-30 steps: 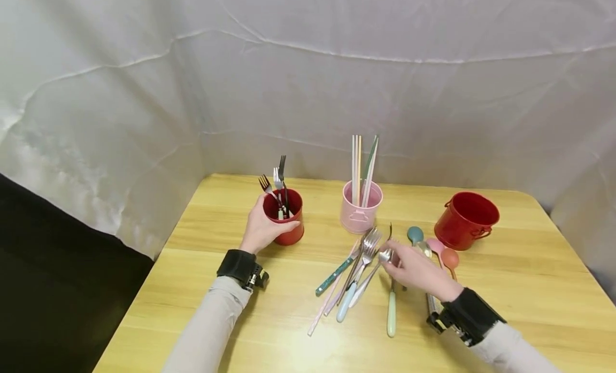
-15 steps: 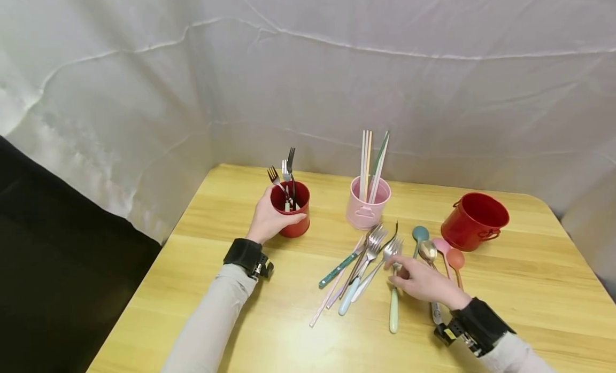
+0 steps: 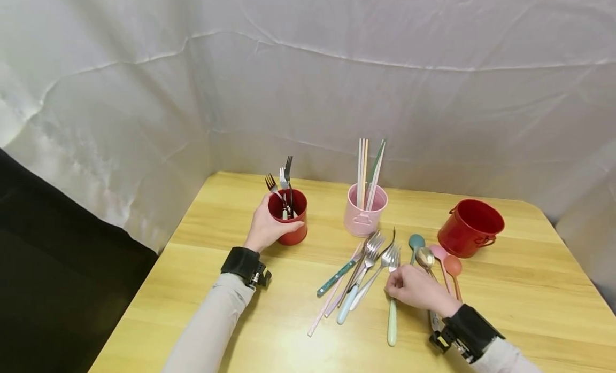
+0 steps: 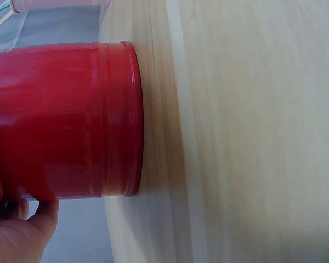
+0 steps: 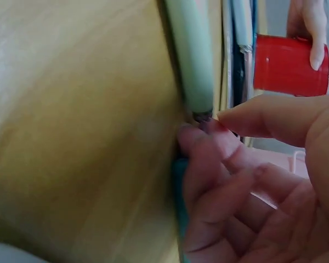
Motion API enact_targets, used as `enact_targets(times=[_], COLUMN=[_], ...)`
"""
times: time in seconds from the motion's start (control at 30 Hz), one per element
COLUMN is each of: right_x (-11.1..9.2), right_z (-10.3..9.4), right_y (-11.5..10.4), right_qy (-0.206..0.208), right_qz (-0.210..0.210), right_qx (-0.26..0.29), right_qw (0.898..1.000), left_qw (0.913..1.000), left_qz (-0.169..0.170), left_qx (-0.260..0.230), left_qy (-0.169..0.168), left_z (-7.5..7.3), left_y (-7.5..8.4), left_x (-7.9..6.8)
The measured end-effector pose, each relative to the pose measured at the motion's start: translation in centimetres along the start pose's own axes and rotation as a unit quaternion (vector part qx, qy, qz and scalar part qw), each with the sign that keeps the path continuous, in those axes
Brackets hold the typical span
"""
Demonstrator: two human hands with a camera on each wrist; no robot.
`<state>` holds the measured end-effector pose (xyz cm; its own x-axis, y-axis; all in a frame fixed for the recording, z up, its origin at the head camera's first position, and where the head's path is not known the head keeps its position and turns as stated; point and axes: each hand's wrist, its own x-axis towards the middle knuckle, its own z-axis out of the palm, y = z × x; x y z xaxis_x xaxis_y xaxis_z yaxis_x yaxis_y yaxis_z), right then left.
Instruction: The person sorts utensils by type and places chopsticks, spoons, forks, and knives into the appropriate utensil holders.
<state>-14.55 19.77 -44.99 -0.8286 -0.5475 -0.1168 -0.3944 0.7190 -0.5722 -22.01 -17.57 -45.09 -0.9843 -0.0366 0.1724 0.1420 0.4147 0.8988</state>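
Note:
My left hand grips the left red bucket, thumb over the front rim, fingers behind it. Several forks stand in that bucket, tines up. My right hand pinches a fork with a light green handle at its neck; the fork's tines show just beyond the fingers. In the right wrist view, thumb and fingertips meet where the green handle ends. Left of this hand lies a loose pile of forks, a teal-handled piece and pink chopsticks.
A pink bucket with several upright chopsticks stands at the back middle. A second red bucket is at the back right. Several spoons lie in front of it, partly behind my right hand. Grey cloth hangs behind the table.
My right hand has come down from over the fork tines to the neck of the green-handled fork and pinches it. The left hand keeps its grip on the red bucket.

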Motion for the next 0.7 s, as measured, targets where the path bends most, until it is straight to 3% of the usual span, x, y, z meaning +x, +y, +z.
enact_targets(times=[0.23,0.47,0.7], right_x=[-0.20,-0.19,-0.88], right_z=[0.39,0.68,0.48], right_y=[0.17,0.39,0.15], right_qy=[0.053,0.080,0.140], right_qz=[0.022,0.026,0.085], right_qx=[-0.006,0.044,0.125], right_qw=[0.998,0.996,0.979], left_qw=[1.0000,1.0000,1.0000], left_qz=[0.005,0.005,0.002], left_qx=[0.001,-0.001,0.000], left_qy=[0.003,0.002,-0.003], left_z=[0.05,-0.49,-0.05], left_y=[-0.04,-0.11,0.23], left_x=[-0.07,-0.17,-0.12])
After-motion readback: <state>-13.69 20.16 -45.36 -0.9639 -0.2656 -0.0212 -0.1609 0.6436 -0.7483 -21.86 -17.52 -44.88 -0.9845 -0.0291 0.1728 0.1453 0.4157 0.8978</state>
